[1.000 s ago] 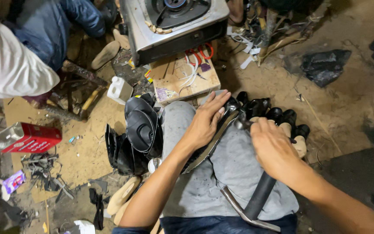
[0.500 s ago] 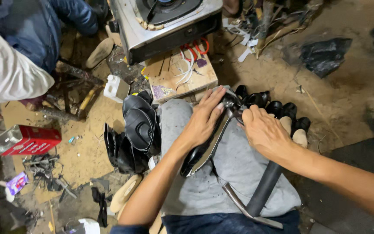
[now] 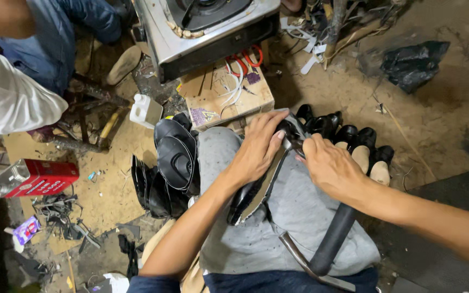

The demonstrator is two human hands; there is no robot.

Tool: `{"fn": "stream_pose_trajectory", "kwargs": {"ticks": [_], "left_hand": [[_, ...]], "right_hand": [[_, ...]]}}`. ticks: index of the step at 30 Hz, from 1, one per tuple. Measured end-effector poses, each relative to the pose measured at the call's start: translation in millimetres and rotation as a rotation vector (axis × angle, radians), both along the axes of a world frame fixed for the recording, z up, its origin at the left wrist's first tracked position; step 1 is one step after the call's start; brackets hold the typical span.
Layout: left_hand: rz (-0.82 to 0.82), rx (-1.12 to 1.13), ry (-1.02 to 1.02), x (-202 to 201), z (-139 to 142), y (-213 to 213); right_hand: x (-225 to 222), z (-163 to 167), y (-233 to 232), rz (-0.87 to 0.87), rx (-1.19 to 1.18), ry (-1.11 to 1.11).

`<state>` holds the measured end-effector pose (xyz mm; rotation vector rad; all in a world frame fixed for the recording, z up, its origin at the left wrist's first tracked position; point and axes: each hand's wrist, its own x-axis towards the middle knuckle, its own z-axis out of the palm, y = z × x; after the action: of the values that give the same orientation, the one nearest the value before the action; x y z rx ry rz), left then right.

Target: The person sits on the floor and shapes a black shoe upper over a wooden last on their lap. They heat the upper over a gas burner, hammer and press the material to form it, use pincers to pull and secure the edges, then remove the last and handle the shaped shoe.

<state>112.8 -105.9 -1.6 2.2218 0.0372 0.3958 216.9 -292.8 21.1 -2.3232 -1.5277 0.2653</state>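
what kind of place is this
Probably a small floor-level shoemaking workshop: the left hand presses a black shoe upper on the lap, beside rows of black shoes on lasts and stacked soles.

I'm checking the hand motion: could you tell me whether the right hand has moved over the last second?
Yes. The right hand has moved forward toward the wooden box, closing on the left hand.
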Motion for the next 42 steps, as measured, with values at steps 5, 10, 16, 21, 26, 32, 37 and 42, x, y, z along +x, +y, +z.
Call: {"fn": "stream_pose_trajectory", "kwargs": {"ticks": [5,10,16,21,26,32,37,42], "left_hand": [[-0.042,0.055,-0.007,7.0,-1.1,-1.4],[-0.020,0.082,0.016,6.0,-3.0,-3.5],[-0.030,-0.045,0.021,8.1,-8.3,5.2],[-0.035,0.010,0.057,9.2,-8.4,1.5],[-0.032,-0.049,0.029,10.4,-13.3,4.8],[-0.026,-0.091,0.098,9.5,-19.7,8.6],[-0.034,-0.103,0.127,11.3,-23.7,11.9],[-0.055,-0.193,0.289,16.8,-29.4,25.7]], "right_hand": [[14.6,10.8,-5.2,0.111,-0.119,-0.125],[42.1,21.3,3.5,0.058,-0.285,0.332],[13.4,-0.8,-1.2,-0.015,-0.081,0.175],[68.8,0.4,4.5,0.195,-0.323,0.570],[57.0,-21.8,-3.0,0.103,-0.180,0.720],[65.0,-38.1,-1.3,0.236,-0.054,0.749],[75.2,-35.5,4.4,0.067,-0.312,1.219],[42.4,-18.4,8.6,0.009,-0.291,0.827]]}}
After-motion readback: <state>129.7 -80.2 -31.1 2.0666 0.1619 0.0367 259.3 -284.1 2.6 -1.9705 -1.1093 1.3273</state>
